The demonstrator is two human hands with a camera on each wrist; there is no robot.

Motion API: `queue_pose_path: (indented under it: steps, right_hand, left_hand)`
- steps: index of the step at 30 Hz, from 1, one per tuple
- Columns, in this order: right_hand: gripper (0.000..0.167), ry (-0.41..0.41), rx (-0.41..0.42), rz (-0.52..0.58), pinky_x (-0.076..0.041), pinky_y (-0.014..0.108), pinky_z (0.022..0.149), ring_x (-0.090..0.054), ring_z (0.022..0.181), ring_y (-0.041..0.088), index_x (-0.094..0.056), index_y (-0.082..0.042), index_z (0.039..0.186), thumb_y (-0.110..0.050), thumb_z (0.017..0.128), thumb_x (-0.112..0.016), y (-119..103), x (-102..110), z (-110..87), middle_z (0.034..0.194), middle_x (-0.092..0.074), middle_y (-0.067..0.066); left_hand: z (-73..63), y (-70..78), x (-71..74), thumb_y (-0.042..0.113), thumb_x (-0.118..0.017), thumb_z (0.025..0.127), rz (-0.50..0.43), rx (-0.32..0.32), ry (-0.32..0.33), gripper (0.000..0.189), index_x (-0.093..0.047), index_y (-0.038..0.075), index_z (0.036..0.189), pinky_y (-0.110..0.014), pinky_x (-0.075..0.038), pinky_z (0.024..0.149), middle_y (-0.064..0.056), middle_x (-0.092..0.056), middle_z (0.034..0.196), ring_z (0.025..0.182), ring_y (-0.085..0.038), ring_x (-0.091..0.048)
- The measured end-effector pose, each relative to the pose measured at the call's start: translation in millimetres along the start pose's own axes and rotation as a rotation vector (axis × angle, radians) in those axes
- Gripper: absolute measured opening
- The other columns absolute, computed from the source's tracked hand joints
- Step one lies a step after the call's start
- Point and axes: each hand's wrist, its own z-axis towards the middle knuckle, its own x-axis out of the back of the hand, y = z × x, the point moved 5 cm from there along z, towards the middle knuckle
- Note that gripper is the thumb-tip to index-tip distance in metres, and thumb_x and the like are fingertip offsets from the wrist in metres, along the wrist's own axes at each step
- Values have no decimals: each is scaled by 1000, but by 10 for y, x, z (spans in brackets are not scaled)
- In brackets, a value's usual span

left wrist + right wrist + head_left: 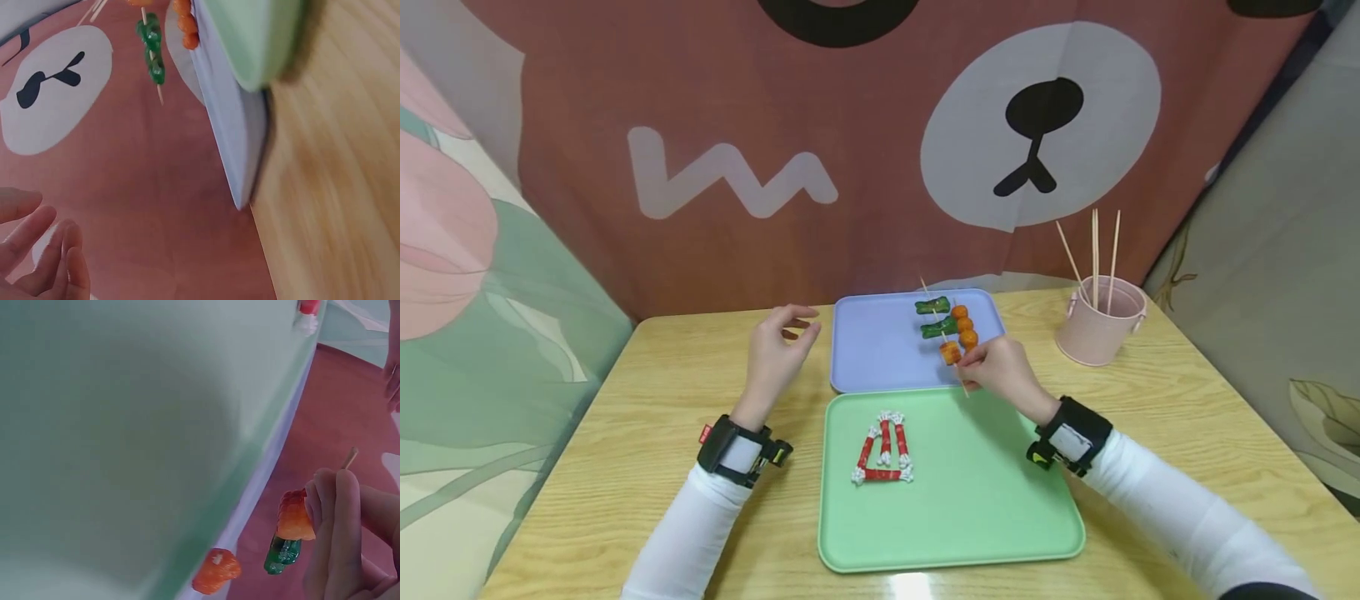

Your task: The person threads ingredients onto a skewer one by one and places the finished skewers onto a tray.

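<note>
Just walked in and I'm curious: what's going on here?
A person's right grip pinches a skewer of green and orange pieces, held above the blue tray, where a row of orange balls lies. The left grip, left of that tray, holds nothing. Nearer the person, the green tray bears red-and-white pieces.

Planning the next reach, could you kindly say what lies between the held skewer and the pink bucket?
The head view shows, rightward from the held skewer, the orange-ball skewer, the right edge of the blue tray, then bare tabletop.
</note>
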Motion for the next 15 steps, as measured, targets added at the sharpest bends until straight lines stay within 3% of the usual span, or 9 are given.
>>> queue_pose_path:
  steps: [15]
  right_hand:
    - [13, -67, -53, -64, -54, 26, 57, -67, 55, 13, -75, -3, 78, -15, 76, -78, 85, -128, 180, 66, -71, 6]
  left_hand:
    - [-168, -257, 390, 15, -67, 88, 136, 18, -2, 16, -70, 5, 100, -44, -53, 71, -12, -70, 100, 86, -27, -66]
